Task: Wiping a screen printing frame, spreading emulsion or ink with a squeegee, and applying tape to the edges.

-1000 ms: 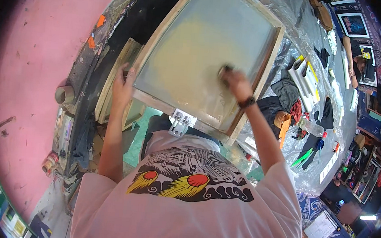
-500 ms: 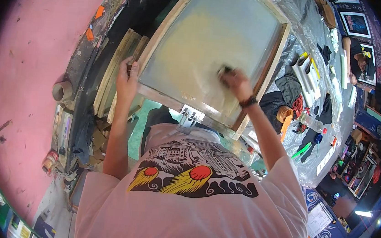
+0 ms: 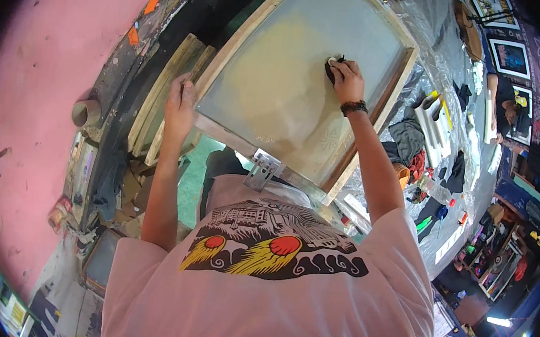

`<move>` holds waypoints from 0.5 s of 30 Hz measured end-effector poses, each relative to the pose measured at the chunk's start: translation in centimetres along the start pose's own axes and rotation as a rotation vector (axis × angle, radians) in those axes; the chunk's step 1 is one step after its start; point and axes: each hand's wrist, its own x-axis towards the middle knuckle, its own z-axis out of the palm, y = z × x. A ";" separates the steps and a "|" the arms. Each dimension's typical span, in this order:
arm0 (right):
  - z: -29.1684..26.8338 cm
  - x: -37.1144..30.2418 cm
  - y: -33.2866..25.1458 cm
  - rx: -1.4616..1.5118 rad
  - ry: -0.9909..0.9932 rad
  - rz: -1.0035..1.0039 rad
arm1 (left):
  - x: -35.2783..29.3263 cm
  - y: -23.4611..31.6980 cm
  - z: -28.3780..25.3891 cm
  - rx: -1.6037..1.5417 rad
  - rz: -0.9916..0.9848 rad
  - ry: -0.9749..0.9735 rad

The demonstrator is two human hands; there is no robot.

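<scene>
A wood-edged screen printing frame (image 3: 272, 141) is tilted in front of me, its pale mesh (image 3: 279, 72) showing a yellowish smear. My left hand (image 3: 181, 100) grips the frame's left rail near the lower corner, with some fingers hidden. On the right half of the mesh, my right hand (image 3: 348, 84) is closed on a dark wadded cloth (image 3: 331, 70), pressing it to the surface. A faint pattern shows in the mesh near the lower right corner. A metal hinge clamp (image 3: 263, 170) holds the near rail.
More wooden frames (image 3: 163, 96) lean at the left, beside a pink wall (image 3: 51, 82). On the plastic-covered table at the right lie dark cloths (image 3: 406, 133), a clear bottle (image 3: 437, 191) and a white ridged object (image 3: 433, 126). Another person's arm (image 3: 492, 105) shows at the far right.
My right hand has moved the cloth up and slightly right across the mesh. A faint pattern shows more plainly at the lower right. My left hand stays at the frame's left rail.
</scene>
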 end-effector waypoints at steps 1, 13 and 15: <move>1.1 -0.5 -0.6 0.019 0.027 -0.020 | 0.3 0.2 0.0 0.018 -0.005 -0.012; 2.5 1.5 -1.0 -0.017 -0.177 -0.312 | 0.1 -0.4 0.3 -0.056 -0.025 -0.027; 3.8 2.3 -2.4 -0.029 -0.057 -0.284 | 0.1 -0.8 0.1 -0.036 -0.015 -0.026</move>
